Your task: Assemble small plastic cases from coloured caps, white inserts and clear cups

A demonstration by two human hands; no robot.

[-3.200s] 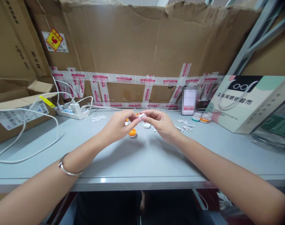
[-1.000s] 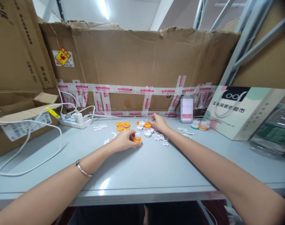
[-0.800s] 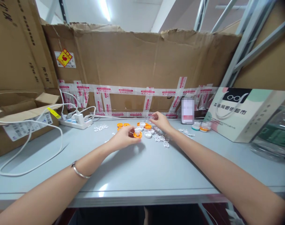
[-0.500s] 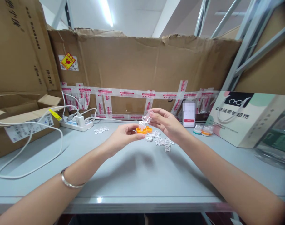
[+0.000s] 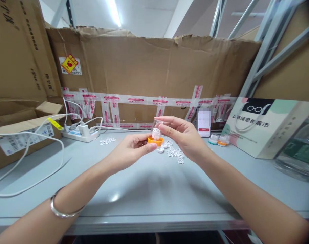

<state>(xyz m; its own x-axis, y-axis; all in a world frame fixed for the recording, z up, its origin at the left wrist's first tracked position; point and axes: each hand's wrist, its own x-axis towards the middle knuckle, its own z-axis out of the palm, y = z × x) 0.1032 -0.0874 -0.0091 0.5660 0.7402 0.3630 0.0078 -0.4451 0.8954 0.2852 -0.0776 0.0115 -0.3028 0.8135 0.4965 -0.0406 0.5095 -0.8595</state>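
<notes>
My left hand (image 5: 130, 154) is raised above the grey table (image 5: 149, 183) and pinches an orange cap (image 5: 155, 140) with a white basket insert (image 5: 156, 134) standing on it. My right hand (image 5: 183, 135) meets it from the right, fingertips closed on a small clear cup (image 5: 157, 123) set over the insert. Behind and below my hands lie several small white plastic parts (image 5: 174, 153) and a white cap (image 5: 159, 150).
A white power strip (image 5: 79, 134) with cables sits at the back left, beside an open cardboard box (image 5: 19, 132). More white pieces (image 5: 106, 139) lie near it. A phone (image 5: 204, 122), two assembled cases (image 5: 217, 139) and a printed paper bag (image 5: 268, 125) stand at the right. Taped cardboard walls the back.
My left hand picked the orange cap with insert off the table and lifted it. My right hand fetched a clear cup from the pile and brought it onto the insert.
</notes>
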